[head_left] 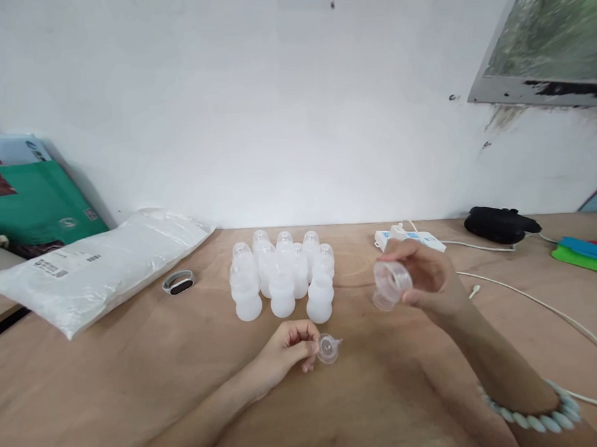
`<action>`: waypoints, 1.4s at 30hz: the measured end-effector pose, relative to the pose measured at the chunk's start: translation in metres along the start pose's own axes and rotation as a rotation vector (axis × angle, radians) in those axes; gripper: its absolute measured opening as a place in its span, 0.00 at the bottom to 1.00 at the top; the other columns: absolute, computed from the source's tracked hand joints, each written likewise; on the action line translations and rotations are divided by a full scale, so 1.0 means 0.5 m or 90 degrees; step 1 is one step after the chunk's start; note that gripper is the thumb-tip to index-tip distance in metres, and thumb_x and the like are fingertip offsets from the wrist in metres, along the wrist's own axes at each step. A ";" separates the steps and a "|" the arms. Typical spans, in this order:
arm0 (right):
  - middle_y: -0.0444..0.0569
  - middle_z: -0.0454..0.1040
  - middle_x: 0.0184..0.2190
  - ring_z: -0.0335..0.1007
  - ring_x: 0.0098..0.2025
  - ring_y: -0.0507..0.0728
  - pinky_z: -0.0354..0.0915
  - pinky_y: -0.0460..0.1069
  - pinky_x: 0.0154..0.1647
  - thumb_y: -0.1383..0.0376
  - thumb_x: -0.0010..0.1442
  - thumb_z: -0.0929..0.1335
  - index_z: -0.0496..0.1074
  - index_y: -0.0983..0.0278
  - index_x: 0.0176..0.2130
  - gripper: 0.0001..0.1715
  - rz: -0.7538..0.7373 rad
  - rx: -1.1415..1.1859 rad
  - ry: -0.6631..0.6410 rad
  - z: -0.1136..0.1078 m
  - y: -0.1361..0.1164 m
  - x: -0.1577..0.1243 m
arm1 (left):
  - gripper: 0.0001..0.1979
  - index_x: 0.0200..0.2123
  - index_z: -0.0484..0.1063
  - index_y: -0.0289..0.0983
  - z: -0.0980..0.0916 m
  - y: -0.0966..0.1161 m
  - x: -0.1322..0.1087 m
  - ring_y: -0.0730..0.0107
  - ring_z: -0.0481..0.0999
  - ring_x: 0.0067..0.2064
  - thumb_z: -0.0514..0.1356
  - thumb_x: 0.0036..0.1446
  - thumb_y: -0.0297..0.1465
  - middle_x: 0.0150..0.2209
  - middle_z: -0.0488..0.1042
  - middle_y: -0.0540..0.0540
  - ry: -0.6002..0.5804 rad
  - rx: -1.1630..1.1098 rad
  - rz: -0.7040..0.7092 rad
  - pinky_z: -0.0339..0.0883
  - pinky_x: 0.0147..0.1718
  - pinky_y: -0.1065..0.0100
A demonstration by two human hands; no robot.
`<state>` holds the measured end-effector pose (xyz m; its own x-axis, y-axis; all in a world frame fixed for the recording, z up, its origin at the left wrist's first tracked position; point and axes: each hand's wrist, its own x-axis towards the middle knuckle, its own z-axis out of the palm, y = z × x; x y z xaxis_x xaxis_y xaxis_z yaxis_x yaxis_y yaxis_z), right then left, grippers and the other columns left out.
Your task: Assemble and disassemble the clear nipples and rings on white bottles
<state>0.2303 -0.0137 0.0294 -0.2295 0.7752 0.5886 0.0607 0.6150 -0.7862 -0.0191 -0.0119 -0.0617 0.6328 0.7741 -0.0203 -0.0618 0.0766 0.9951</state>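
My left hand [297, 347] is closed, pinching the edge of a small clear round plastic piece [328, 349] with a thin tip pointing right. At the right, my right hand [428, 277] grips a clear plastic cup-shaped piece [392, 282] between thumb and fingers, its round opening turned toward me. A second clear rounded part [382, 301] shows just below it; I cannot tell whether the two are joined. Several white baby bottles [282, 294] with clear domed caps stand upright in a group, beyond my left hand.
A white plastic mailing bag [105, 263] lies at the left, near a grey fitness band [178, 282]. Behind my right hand is a white power strip [414, 237], with a cable [548, 307] curving right. A black pouch [501, 224] and coloured flat pieces [588, 254] lie far right.
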 end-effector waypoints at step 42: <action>0.52 0.78 0.30 0.73 0.36 0.62 0.59 0.50 0.35 0.71 0.62 0.58 0.66 0.63 0.42 0.11 0.352 -0.816 0.087 -0.282 0.270 0.000 | 0.18 0.27 0.58 0.39 -0.085 0.009 -0.069 0.63 0.70 0.34 0.43 0.69 0.38 0.31 0.70 0.47 0.106 0.680 -0.017 0.61 0.35 0.64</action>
<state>0.3753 0.0894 -0.0502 0.2057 0.9192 0.3358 0.9610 -0.1250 -0.2465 -0.0740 -0.0119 -0.0605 0.5065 0.8619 0.0241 0.7062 -0.4307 0.5620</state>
